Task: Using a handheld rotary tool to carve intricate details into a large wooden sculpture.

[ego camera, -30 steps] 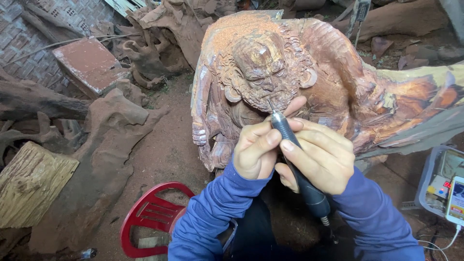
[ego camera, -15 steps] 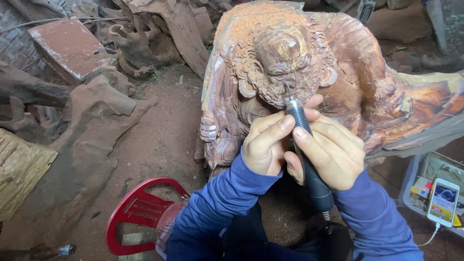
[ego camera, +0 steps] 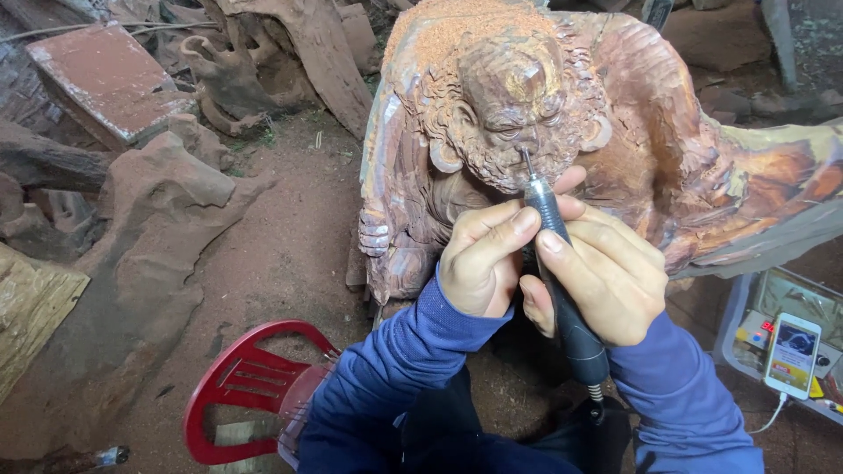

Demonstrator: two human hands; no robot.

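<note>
Dusty earth floor (ego camera: 290, 254) is carrying the wooden carving (ego camera: 544, 114); your right hand (ego camera: 606, 272) is gripping the rotary tool (ego camera: 562, 281), left hand (ego camera: 483, 259) closing around it, steadying its tip against the carved beard.

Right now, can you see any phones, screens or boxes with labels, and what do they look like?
Phone: lower right, lying in a tray, white slim rectangle, lit screen showing a dark picture, white cable at its bottom end.
Tray: lower right beside the carving, pale plastic, small colourful items inside, too small to tell apart.
</note>
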